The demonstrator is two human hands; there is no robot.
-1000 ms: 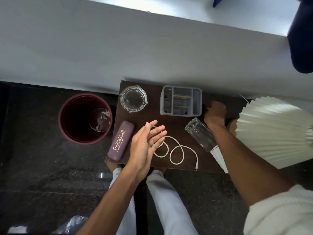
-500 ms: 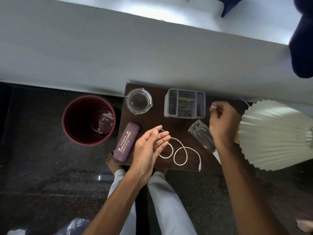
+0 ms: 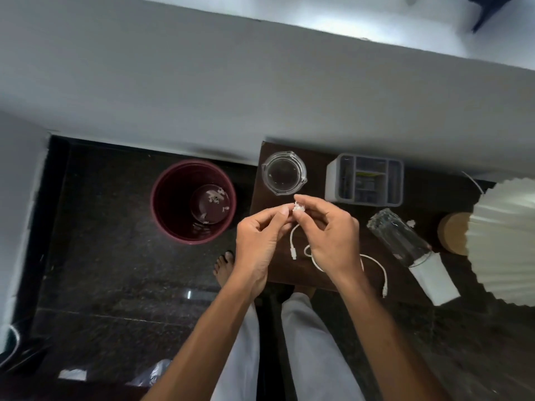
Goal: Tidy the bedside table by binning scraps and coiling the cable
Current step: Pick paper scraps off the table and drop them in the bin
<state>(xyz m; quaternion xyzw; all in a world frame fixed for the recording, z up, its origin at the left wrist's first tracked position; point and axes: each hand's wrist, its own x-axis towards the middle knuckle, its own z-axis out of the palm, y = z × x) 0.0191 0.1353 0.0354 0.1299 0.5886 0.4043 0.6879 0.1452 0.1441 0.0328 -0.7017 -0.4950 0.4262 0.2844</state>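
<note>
The right hand (image 3: 330,238) has brought a white scrap (image 3: 299,207) from the back of the desk (image 3: 362,224) to the left hand (image 3: 257,241). Both hands' fingers now pinch it (bin (image 3: 170,198) next). The cable (image 3: 379,267) lies uncoiled on the desk.
</note>
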